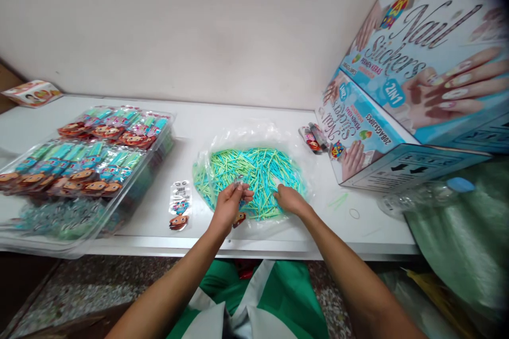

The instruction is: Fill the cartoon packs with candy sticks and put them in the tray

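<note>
In the middle of the table, a clear plastic bag (254,135) lies spread open, holding a heap of thin green and blue sticks (258,175). My left hand (231,202) is closed over the near left part of the heap, pinching a small clear packet with a cartoon head (239,219) showing below it. At the heap's right side my right hand (291,199) has its fingers drawn together among the sticks; what they grip is hidden. A similar printed packet (180,205) lies flat on the table, left of the bag.
A clear plastic tub (157,167) on the left holds rows of filled packets. Nail Stickers boxes (421,63) are stacked at right, beside a plastic bottle (425,196). Small packets (313,137), loose green sticks (339,201) and a rubber band (354,214) lie right of the bag.
</note>
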`<state>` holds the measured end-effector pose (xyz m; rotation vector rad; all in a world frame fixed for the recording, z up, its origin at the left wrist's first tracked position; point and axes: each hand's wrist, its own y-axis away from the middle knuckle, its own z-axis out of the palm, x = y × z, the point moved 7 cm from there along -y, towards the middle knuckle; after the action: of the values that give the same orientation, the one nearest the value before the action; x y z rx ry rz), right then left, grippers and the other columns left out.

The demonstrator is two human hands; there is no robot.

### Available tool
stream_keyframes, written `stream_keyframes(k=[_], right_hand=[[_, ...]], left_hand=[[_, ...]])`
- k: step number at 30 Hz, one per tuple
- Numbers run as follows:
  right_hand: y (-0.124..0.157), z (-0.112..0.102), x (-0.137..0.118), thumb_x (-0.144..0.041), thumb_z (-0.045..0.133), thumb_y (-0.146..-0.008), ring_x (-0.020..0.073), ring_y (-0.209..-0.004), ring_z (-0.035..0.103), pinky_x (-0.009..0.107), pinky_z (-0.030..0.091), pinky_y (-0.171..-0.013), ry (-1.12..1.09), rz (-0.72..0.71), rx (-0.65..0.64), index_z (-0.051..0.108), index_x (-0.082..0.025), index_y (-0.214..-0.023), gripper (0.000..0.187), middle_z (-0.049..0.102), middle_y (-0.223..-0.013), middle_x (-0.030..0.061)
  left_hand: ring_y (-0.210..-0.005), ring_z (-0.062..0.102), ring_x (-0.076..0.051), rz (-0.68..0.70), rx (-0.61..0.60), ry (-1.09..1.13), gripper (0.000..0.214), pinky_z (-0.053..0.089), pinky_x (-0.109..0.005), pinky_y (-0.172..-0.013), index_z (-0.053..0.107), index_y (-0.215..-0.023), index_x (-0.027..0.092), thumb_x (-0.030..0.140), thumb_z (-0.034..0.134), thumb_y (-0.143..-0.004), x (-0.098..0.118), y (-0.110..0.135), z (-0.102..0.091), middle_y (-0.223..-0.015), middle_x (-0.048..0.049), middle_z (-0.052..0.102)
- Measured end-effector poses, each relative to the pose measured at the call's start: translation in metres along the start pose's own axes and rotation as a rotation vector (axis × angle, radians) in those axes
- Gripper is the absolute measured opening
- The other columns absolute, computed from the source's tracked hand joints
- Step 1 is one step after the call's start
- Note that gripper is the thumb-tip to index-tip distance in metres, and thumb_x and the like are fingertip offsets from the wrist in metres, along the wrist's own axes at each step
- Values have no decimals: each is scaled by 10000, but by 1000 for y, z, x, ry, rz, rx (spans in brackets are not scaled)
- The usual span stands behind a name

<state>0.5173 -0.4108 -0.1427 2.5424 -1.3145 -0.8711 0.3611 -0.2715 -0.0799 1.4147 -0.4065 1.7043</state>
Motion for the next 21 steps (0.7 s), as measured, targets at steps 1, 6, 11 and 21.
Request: stream_keyframes(k=[1,6,11,21], right_hand=[[-2,-2,1,-302,510,-848,276,-910,599,304,372,-715,-28,2,8,516,-128,-893,179,642,-907,184],[0,-26,2,-354,422,-882,219,-798,600,302,406,-685,-286,-44,72,481,-155,-854,210,629,-820,112],[24,-35,-34,-468,259,-904,131,-619,570,251,428,-518,-699,-145,132,407,-204,-981,313,602,-880,39],[57,-30,-79,-586,381,-861,98,-506,453,231,398,-469,-1151,-291,59,432,-216,-801,378,504,-668,-26]], left_hand=[[-687,628,-164,-2,-11,-1,366,473,-313,-741,633,-882,102,441,637,-744,-1,1,1,-757,-83,682],[-664,626,-157,-26,-66,4,325,474,-305,-731,624,-879,101,405,627,-765,-1,2,4,-752,-81,681],[-678,638,-177,-102,-336,71,319,483,-312,-715,632,-838,108,420,615,-776,-7,13,35,-756,-101,691],[-669,643,-179,-122,-335,105,364,484,-311,-707,642,-850,110,458,644,-744,-15,12,37,-768,-100,694]])
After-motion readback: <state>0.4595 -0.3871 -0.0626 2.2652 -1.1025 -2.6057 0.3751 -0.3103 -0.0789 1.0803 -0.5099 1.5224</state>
